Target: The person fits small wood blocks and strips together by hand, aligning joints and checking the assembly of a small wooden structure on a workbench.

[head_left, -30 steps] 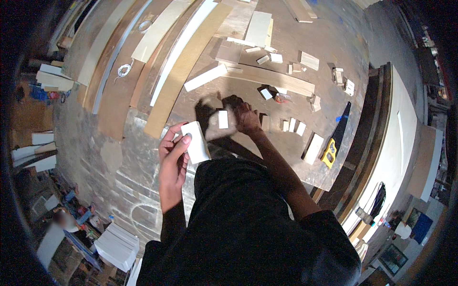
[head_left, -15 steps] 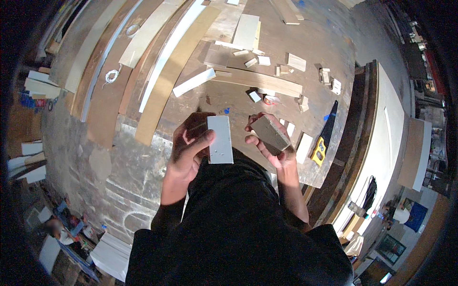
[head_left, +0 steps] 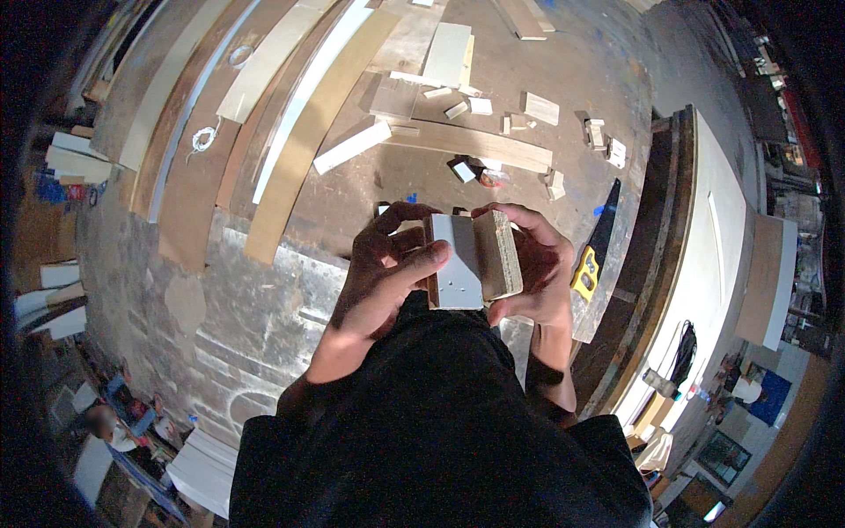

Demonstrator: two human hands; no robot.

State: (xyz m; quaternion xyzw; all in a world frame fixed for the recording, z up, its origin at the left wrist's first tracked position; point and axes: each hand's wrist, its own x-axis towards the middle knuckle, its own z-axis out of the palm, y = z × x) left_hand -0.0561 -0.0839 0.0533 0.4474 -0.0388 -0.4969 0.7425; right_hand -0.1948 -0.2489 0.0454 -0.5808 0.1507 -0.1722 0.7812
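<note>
The white-faced block and the brown block are 2 pieces held in the air in front of the person's black clothing, side by side; if they touch along the whole length, I cannot tell. The left hand grasps the white-faced block, with 1 thumb laid on the white face and the other fingers around its left side, which probably keeps that face turned up. The right hand grips the brown block between fingers at the far end and the thumb at the near end; this hold seems to leave its inner side free toward the other block.

Beyond the hands, on the table, lie a plank and scattered offcuts. The saw rests near the right edge, maybe to leave the middle free. At the left, long strips lie roughly parallel, perhaps for good order, with a white cord coil among them.
</note>
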